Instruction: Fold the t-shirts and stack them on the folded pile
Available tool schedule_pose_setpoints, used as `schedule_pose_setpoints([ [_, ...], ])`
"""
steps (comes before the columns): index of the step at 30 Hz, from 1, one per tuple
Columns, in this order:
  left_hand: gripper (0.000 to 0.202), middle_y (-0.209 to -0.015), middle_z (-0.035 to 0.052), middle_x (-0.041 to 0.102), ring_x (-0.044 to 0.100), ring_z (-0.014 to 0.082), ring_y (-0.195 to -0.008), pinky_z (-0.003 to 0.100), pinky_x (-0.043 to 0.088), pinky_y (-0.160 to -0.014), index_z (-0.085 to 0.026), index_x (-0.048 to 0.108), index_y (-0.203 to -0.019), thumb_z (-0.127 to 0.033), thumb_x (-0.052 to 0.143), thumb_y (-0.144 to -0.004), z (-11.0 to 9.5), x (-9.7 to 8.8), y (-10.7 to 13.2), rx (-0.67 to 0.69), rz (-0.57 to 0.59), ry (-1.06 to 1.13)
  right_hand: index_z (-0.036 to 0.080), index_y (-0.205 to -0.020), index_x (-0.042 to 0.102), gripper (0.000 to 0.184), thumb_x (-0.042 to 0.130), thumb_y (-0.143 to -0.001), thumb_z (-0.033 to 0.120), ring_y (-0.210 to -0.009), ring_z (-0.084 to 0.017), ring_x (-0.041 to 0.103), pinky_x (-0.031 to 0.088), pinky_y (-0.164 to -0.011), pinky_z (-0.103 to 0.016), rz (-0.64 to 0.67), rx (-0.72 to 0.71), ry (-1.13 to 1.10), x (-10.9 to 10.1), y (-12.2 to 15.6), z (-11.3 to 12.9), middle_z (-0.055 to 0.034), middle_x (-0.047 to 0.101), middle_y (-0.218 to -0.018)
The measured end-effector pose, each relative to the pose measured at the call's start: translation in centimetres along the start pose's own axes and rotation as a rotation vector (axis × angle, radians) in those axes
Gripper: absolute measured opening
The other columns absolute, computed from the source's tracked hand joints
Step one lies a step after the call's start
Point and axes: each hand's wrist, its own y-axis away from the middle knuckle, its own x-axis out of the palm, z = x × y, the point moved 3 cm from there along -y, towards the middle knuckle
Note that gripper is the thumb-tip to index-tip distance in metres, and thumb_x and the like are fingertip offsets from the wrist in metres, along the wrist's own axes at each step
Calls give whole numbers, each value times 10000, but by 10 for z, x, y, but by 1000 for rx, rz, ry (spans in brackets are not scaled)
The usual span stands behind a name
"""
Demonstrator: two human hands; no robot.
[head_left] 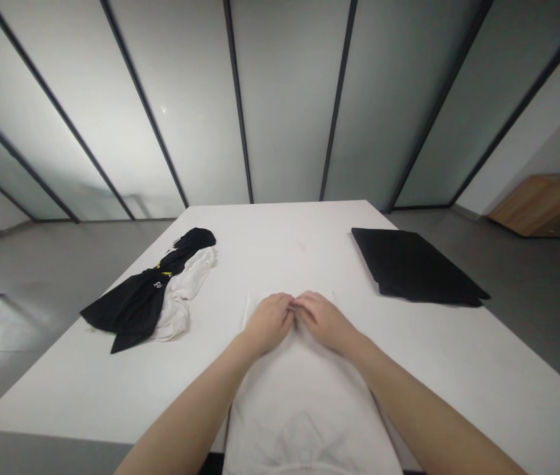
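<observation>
Both hands meet over the table in the middle of the view, fingertips drawn together. My left hand (274, 320) has its fingers bent and closed at the far end of a white garment (309, 402). Against it, my right hand (325, 318) pinches at the same spot, thumb and fingers together. The cloth spreads from under the hands down between my forearms, softly wrinkled, past the bottom of the view. A pale edge of white cloth shows flat on the table beyond the hands. What exactly lies between the fingertips is mostly hidden.
On the left of the white table (280, 231) lies a crumpled black garment (136, 300) with yellow and white print, beside crumpled white cloth (177, 310). A flat black folded cloth (411, 264) lies at right. Frosted glass panels (289, 99) stand behind; a wooden cabinet (547, 204) is far right.
</observation>
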Motion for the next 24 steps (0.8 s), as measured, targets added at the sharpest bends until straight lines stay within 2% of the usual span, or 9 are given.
schedule_pose_setpoints([
  [2, 532, -1601, 156, 557, 498, 269, -1501, 452, 369, -1255, -139, 536, -1532, -278, 438, -1028, 4, 13, 1, -2, 60, -80, 190, -1383, 690, 425, 441, -1041, 235, -1308, -248, 618, 456, -1164, -425, 91, -50, 26, 16, -1, 1, -135, 695, -1393],
  [4, 590, -1684, 171, 445, 392, 286, -1580, 487, 313, -1291, -119, 446, -1609, -324, 404, -1057, 11, 21, 1, -42, 102, -152, 179, -1489, 623, 479, 442, -1053, 260, -1432, -260, 543, 393, -1238, -453, 143, -27, 100, 26, -1, -3, -142, 612, -1534],
  [8, 623, -1711, 174, 394, 317, 301, -1617, 507, 279, -1307, -113, 391, -1651, -387, 329, -1095, 20, 27, -1, -86, 114, -229, 227, -1632, 487, 557, 387, -1104, 377, -1589, -316, 363, 259, -1309, -526, 203, 127, 260, 31, 0, -11, -93, 438, -1703],
  [11, 628, -1713, 168, 392, 311, 319, -1618, 521, 280, -1304, -126, 398, -1654, -415, 326, -1101, 22, 27, -3, -109, 105, -255, 270, -1680, 408, 589, 365, -1115, 432, -1621, -344, 291, 213, -1312, -559, 228, 233, 329, 28, 0, -13, -83, 351, -1746],
  [14, 641, -1712, 174, 392, 320, 338, -1612, 534, 290, -1296, -137, 403, -1654, -458, 332, -1104, 22, 26, -5, -131, 105, -276, 272, -1676, 418, 599, 373, -1114, 475, -1629, -365, 259, 197, -1308, -565, 239, 307, 379, 24, -1, -15, -104, 308, -1760],
  [19, 677, -1719, 181, 378, 316, 365, -1609, 540, 292, -1284, -141, 388, -1661, -519, 319, -1105, 25, 24, -6, -172, 108, -327, 224, -1689, 390, 642, 375, -1111, 503, -1634, -387, 225, 183, -1309, -538, 249, 394, 431, 22, -3, -22, -132, 291, -1765],
  [24, 695, -1722, 190, 366, 310, 368, -1612, 535, 286, -1287, -134, 377, -1670, -532, 326, -1102, 28, 21, -6, -219, 116, -320, 169, -1705, 335, 663, 353, -1110, 461, -1646, -377, 190, 168, -1306, -572, 259, 474, 441, 20, -3, -29, -145, 237, -1777],
])
